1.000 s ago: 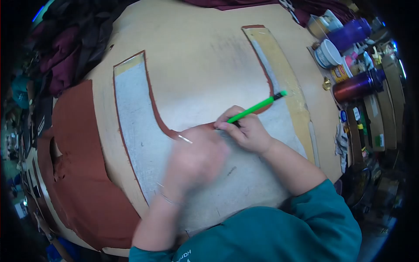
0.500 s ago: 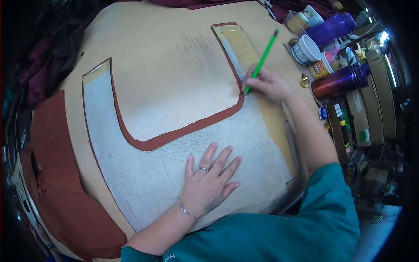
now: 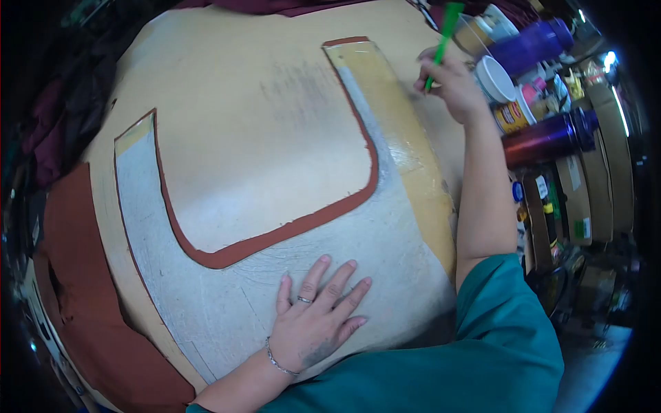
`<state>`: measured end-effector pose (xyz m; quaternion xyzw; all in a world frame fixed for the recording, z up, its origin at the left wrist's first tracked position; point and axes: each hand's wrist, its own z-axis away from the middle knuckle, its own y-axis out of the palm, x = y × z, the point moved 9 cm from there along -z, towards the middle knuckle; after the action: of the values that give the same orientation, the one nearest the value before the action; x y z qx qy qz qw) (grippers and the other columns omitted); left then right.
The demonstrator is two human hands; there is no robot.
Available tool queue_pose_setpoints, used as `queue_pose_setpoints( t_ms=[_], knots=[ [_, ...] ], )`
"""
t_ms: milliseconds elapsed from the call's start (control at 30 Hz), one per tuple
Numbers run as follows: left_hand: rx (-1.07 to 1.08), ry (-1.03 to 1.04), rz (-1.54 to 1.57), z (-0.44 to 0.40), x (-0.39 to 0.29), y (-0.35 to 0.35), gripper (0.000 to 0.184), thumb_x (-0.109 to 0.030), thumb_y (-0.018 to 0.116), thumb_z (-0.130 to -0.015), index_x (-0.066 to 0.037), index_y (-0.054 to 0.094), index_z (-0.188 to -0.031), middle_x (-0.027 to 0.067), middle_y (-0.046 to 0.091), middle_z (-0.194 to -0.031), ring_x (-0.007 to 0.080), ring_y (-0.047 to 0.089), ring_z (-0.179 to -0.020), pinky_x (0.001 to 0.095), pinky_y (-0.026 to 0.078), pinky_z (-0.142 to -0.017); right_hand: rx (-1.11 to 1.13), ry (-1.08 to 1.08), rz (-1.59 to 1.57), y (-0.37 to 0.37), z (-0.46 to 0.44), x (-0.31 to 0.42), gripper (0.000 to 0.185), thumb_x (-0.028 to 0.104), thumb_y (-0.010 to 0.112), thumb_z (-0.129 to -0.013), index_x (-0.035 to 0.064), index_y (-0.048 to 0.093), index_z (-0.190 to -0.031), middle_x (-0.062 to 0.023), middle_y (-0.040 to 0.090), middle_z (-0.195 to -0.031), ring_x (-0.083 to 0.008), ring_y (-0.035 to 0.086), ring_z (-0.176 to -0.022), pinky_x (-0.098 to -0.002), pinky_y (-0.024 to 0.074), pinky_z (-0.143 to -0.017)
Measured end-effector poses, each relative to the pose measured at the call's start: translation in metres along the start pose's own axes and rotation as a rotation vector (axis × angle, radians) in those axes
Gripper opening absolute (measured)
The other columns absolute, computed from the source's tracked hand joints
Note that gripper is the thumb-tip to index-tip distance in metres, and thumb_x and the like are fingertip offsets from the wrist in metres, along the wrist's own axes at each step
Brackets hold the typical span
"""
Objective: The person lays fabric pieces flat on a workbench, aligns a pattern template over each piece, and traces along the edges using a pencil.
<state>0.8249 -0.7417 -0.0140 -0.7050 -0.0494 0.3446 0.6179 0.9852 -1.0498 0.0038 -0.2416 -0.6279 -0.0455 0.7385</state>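
Note:
A large grey-white, U-shaped template (image 3: 385, 237) with yellowish tape along its right side lies on the tan tabletop. Beneath it, rust-brown fabric (image 3: 296, 228) shows as a band along the inner curve and as thin edges on the left side and arm tips. My left hand (image 3: 320, 316) lies flat on the template's lower middle, fingers spread, with a ring and a bracelet on. Up at the right, off the template, my right hand (image 3: 451, 82) grips a green pencil (image 3: 446, 45), slightly blurred, held above the table near the tubs.
More rust-brown fabric (image 3: 82, 275) lies folded at the left. Dark maroon cloth (image 3: 76, 103) is heaped at the upper left. White tubs (image 3: 494, 79), a purple bottle (image 3: 530, 48) and a red-purple flask (image 3: 547, 138) line the right edge, beside cardboard boxes (image 3: 582, 199). Scissors (image 3: 421, 10) lie at the top.
My right hand has lifted the pencil from the inner curve's right corner and moved up and right toward the tubs. My left hand stays flat on the template; the view has shifted slightly.

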Motion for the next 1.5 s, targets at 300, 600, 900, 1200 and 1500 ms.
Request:
queue_pose_setpoints(
  t_ms=[300, 600, 900, 1200, 1500],
  knots=[
    [-0.292, -0.152, -0.063, -0.098, 0.038, -0.048, 0.035, -0.023, 0.045, -0.086, -0.007, 0.050, -0.116, 0.0106, 0.045, -0.125, 0.0307, 0.038, -0.118, 0.0475, 0.030, -0.094, -0.154, -0.051, 0.446, 0.004, 0.002, -0.037, 0.022, 0.016, 0.055, -0.079, -0.0005, 0.063, -0.091, -0.0197, 0.063, -0.081, -0.0290, 0.061, -0.076, -0.0333, 0.0459, -0.072],
    [-0.211, -0.419, -0.261, -0.200, 0.078, -0.020, 0.045, -0.024, 0.035, -0.090, -0.012, 0.032, -0.133, 0.0007, 0.025, -0.141, 0.0264, 0.020, -0.131, 0.0635, 0.020, -0.096, -0.059, -0.003, 0.119, 0.004, -0.009, -0.058, 0.019, 0.008, 0.061, -0.074, -0.0003, 0.064, -0.092, -0.0162, 0.064, -0.079, -0.0211, 0.061, -0.073, -0.0299, 0.0460, -0.069],
    [-0.249, -0.416, -0.183, -0.190, 0.073, -0.021, 0.045, -0.020, 0.036, -0.088, -0.006, 0.034, -0.131, 0.0056, 0.027, -0.141, 0.0285, 0.019, -0.131, 0.0596, 0.021, -0.098, -0.127, -0.092, 0.363, 0.001, 0.003, -0.036, 0.017, 0.008, 0.061, -0.071, 0.0007, 0.064, -0.087, -0.0167, 0.064, -0.078, -0.0251, 0.062, -0.073, -0.0319, 0.0470, -0.069],
    [-0.019, 0.136, 0.018, -0.075, -0.054, 0.024, 0.056, -0.041, 0.056, -0.077, -0.018, 0.044, -0.126, 0.0049, 0.029, -0.139, 0.0287, 0.019, -0.131, 0.0578, 0.027, -0.095, -0.166, -0.137, 0.473, 0.008, 0.016, -0.022, 0.018, 0.011, 0.057, -0.080, -0.0012, 0.060, -0.093, -0.0059, 0.060, -0.075, -0.0126, 0.055, -0.066, -0.0265, 0.0444, -0.063],
    [-0.049, 0.091, 0.120, -0.073, -0.041, 0.028, 0.054, -0.048, 0.054, -0.077, -0.026, 0.045, -0.125, 0.0036, 0.028, -0.139, 0.0296, 0.016, -0.131, 0.0615, 0.020, -0.096, 0.276, 0.091, -0.188, 0.102, 0.122, -0.013, 0.031, 0.031, 0.044, -0.092, 0.0020, 0.056, -0.093, -0.0034, 0.057, -0.079, -0.0083, 0.055, -0.067, -0.0213, 0.0451, -0.061]
  ],
)
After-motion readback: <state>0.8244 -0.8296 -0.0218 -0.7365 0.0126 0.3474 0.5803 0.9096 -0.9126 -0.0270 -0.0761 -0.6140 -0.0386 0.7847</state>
